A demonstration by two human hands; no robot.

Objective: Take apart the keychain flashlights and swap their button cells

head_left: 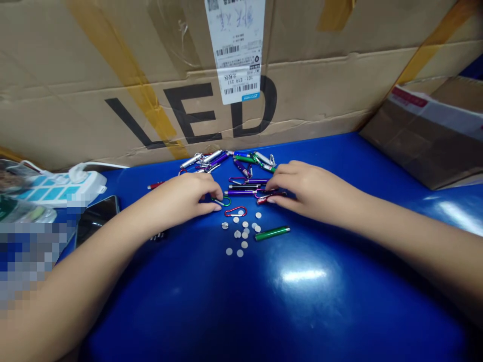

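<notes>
My left hand (202, 193) has its thumb and forefinger closed around one end of a green carabiner (227, 202). A red carabiner (236, 212) lies just to its right on the blue table. On the other side, my right hand (292, 186) pinches a short red metal tube (261, 200), partly hidden by the fingers. Purple penlight-like tubes (239, 193) and a black one (241, 187) lie between the hands. Several small silver discs (245, 235), like button cells, are scattered nearer me. A loose green tube (272, 233) lies to their right.
Behind the hands is a pile of metal tubes with clips (215, 158). A large cardboard box (113, 65) stands along the back, and an open carton (426, 136) is at right. At left are a power strip (83, 186) and a phone (97, 216).
</notes>
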